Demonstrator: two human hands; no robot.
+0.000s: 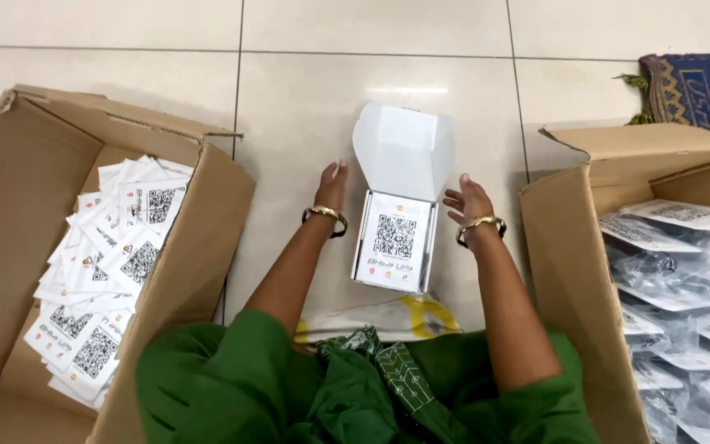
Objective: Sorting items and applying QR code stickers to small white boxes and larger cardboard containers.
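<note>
While a small white box (396, 238) lies open on the tiled floor (306, 107), both hands are held just beside it, one at each side, and neither is seen to touch it. The left hand (333, 185) is raised at the box's left, its fingers (339, 170) straight and close together, pointing away toward the far side; nothing is gripped in it. The right hand (467, 200) is held at the box's right, its fingers (454, 200) spread apart and loosely curled toward the box wall, and nothing is held in it either. A gold bangle (325, 215) is worn on the left wrist and another gold bangle (480, 226) on the right.

Inside the box a white card (394, 240) printed with a square black code is laid flat, and the white lid (404, 148) is stood upright at the far edge. At the left, a large cardboard carton (18, 189) is filled with a loose heap of similar white cards (112, 263). At the right, a second cardboard carton (569, 247) is packed with clear plastic packets (675, 288). Green clothing (355, 386) is seen at the near edge, and a patterned rug (696, 86) lies at the far right.
</note>
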